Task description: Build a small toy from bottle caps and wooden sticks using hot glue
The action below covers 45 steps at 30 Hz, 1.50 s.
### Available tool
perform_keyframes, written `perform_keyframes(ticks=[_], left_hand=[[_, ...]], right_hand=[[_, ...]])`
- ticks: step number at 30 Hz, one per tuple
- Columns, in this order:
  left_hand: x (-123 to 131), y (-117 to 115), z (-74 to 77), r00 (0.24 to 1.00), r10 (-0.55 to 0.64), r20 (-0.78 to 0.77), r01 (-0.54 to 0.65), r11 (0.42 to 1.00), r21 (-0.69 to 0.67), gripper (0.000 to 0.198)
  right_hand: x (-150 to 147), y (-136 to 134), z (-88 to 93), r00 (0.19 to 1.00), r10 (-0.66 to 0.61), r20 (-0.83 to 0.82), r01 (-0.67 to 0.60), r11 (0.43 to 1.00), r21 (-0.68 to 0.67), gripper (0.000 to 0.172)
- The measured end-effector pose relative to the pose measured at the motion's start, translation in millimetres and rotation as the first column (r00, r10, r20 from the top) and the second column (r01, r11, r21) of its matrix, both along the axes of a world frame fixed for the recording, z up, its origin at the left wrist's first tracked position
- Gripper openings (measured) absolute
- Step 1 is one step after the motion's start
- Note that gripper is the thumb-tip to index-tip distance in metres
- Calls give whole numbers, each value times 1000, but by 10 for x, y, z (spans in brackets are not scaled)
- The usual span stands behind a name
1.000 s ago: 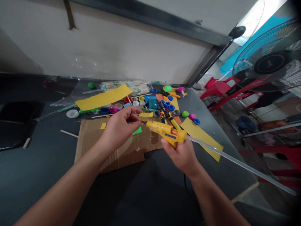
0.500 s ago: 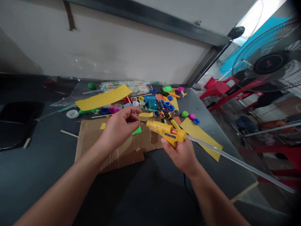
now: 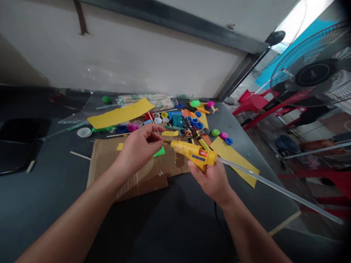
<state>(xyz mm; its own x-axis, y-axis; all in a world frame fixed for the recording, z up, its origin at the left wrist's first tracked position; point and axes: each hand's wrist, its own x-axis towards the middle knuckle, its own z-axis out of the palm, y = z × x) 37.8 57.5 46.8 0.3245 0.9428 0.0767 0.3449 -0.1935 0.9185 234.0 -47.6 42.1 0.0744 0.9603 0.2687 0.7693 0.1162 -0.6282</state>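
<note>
My right hand (image 3: pixel 214 180) is wrapped round the handle of a yellow glue gun (image 3: pixel 194 153), whose nozzle points left. A long clear glue stick (image 3: pixel 274 186) sticks out of its back end. My left hand (image 3: pixel 142 146) is pinched closed just left of the nozzle, and what its fingertips hold is too small to make out. Both hands are above a piece of brown cardboard (image 3: pixel 109 182). On the cardboard lie a bright green piece (image 3: pixel 159 151) and a small yellow piece (image 3: pixel 120 146).
Behind the cardboard lie bottle caps (image 3: pixel 157 120), pliers (image 3: pixel 201 140), a yellow strip (image 3: pixel 120 113) and bagged sticks (image 3: pixel 161 101). Another yellow strip (image 3: pixel 238 162) is at the right. A fan (image 3: pixel 315 73) and red chairs (image 3: pixel 253 104) stand beyond the table.
</note>
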Motion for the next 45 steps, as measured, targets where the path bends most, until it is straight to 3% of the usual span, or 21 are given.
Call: perform_keyframes(ticks=[5,8,11,15,18,22,25,27,31,36,41,43,45], left_hand=[[-1,6,-4,1000,0,4,0,1000,-9,30],[-10,12,-6,1000,0,11,0,1000,-17,30],[-18,18,-9,1000,0,15,1,1000,-24,29],[-20,23,-16,1000,-5,15,5,1000,-20,29],[-21,25,-24,1000,0,24,1,999,-32,30],[-20,25,-28,999,-2,43,5,998,-64,31],[-18,24,-26,998,-2,61,6,997,-71,30],[-17,25,-27,997,-7,75,11,998,-61,30],[-20,30,-40,997,-10,73,14,999,-51,30],[-21,24,-29,997,-23,70,27,998,-53,28],[-24,19,-11,998,-22,58,24,999,-34,27],[-28,21,-14,999,-20,49,20,1000,-17,27],[-31,23,-18,999,-16,47,17,1000,-16,27]], right_hand=[[26,9,22,998,-20,-61,17,999,-49,23],[57,18,27,977,-52,-209,16,985,-172,23],[78,33,15,902,-138,-409,-2,946,-323,25],[92,68,-18,688,-187,-702,-124,922,-367,26],[92,88,-29,475,-162,-865,-219,930,-294,24],[79,86,-8,232,-122,-965,-312,930,-193,20],[71,69,32,107,-96,-990,-405,905,-131,22],[70,55,76,73,-64,-995,-438,895,-89,24],[64,34,215,138,8,-990,-418,907,-51,26],[62,33,428,248,9,-969,-345,935,-79,27],[201,16,564,562,-26,-827,-164,976,-142,34],[290,-37,597,621,-43,-783,-120,982,-149,41],[375,-122,622,606,-89,-791,-110,975,-194,44]])
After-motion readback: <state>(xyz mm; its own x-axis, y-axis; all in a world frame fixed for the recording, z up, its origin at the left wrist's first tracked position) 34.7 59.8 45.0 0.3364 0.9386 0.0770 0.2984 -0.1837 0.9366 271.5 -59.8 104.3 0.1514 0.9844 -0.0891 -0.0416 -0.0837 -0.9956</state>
